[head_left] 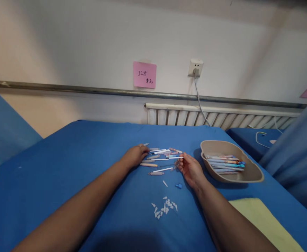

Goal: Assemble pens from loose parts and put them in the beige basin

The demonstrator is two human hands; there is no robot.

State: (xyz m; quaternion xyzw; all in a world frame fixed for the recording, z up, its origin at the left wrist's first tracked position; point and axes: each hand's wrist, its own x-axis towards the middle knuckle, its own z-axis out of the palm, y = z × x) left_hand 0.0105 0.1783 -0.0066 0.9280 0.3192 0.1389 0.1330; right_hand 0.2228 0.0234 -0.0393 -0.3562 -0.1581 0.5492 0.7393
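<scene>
Blue sheeting (53, 196) covered the work surface, a pale yellow cloth (264, 220) lying on it at the near right. Small white cone-shaped pieces (165, 208) were heaped loosely nearest the wearer, pointing in mixed directions. Beyond them lay a blue fitting (178, 186) and a single white cone (165, 183), the latter slanted.

Farther on, the right hand (192, 169) pinched a slim white rod (175, 158) between thumb and forefinger, above the right part of the pen-part group. The rod's long axis ran left to right, nearly level, its free end pointing toward the left hand (135, 155). That hand rested at the group's left ends, fingers bent; whether it gripped anything could not be told. Most pen parts (156, 173) lay crosswise, roughly parallel to the rod; a few were tilted. To the right stood a beige bin (253, 175) containing pens (225, 164), mostly crosswise also. Behind were a radiator (185, 117), a metal rail (101, 90) and a pink note (144, 75) on the wall.
</scene>
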